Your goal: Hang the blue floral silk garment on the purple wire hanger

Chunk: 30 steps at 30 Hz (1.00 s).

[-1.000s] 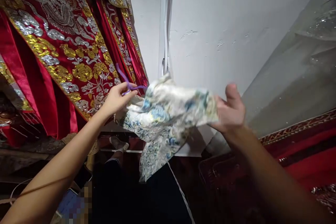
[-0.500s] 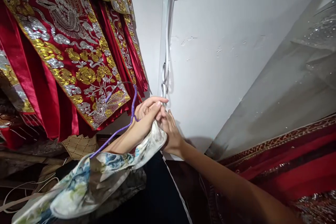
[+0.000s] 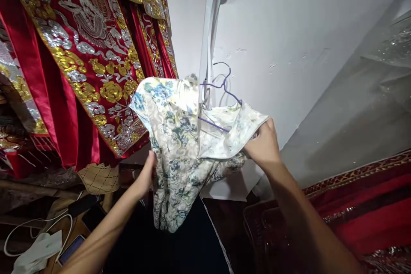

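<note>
A white floral top [image 3: 175,132] with blue and green flowers hangs on a purple wire hanger [image 3: 224,87]. The hanger's hook shows in front of the pale wall, and its lower bar crosses the wide neck opening. At the top's right shoulder, my right hand [image 3: 265,143] is closed on the cloth by the sleeve edge. My left hand [image 3: 146,177] grips the left side of the top lower down, with its thumb upright at the edge and its fingers hidden behind the fabric. The lower part of the top hangs in bunched folds.
A red embroidered costume [image 3: 105,64] with gold and silver sequins hangs on the left. A white strap [image 3: 210,25] runs down the wall. At lower left are a phone [image 3: 72,248], white cable [image 3: 69,227] and tissue [image 3: 40,250]. Red cloth [image 3: 369,205] lies at right.
The hands were together with the top bunched over the left wrist and the hanger by the left forearm. Now they are apart, the top is spread on the hanger and raised.
</note>
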Each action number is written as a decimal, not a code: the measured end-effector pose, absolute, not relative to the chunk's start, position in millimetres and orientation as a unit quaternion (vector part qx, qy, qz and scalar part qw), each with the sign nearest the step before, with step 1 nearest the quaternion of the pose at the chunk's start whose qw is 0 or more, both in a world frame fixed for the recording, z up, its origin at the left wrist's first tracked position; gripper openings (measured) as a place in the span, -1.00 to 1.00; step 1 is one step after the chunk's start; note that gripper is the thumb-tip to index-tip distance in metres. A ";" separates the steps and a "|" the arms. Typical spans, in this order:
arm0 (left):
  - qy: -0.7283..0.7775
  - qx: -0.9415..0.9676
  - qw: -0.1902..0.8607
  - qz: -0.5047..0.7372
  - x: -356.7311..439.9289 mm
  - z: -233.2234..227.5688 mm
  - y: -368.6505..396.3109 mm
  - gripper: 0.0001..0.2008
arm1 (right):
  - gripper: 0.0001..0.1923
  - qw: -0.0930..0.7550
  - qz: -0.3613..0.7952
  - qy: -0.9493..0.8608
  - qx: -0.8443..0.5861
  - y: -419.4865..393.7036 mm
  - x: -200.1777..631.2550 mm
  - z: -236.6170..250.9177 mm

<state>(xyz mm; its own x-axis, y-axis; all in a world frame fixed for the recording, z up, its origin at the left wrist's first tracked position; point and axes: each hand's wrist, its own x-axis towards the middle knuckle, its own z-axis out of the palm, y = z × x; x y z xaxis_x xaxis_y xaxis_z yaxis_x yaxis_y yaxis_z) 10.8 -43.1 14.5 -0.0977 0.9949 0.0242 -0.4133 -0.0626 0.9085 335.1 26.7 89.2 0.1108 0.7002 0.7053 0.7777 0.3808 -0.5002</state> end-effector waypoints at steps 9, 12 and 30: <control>0.465 0.412 0.603 0.500 49.6 -23.0 -89.3 -0.24 | -0.32 0.558 0.232 -0.731 -0.316 -32.2 308.2 82.3; 0.445 0.335 0.647 0.521 57.3 -39.1 -103.9 -0.19 | -0.48 0.660 0.301 -0.614 -0.310 -53.7 290.5 42.6; 0.511 0.320 0.599 0.527 79.8 -60.0 -119.5 -0.18 | -0.67 0.521 0.387 -0.556 -0.520 -86.8 248.4 -57.1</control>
<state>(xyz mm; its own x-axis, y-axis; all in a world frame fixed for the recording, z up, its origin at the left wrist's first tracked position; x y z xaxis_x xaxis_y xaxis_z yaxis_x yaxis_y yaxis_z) 79.8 -119.5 -60.0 -0.0770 0.9584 -0.2750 -0.3042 0.2401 0.9218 248.4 -86.8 -57.1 0.0839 0.9806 0.1770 0.1750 0.1604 -0.9714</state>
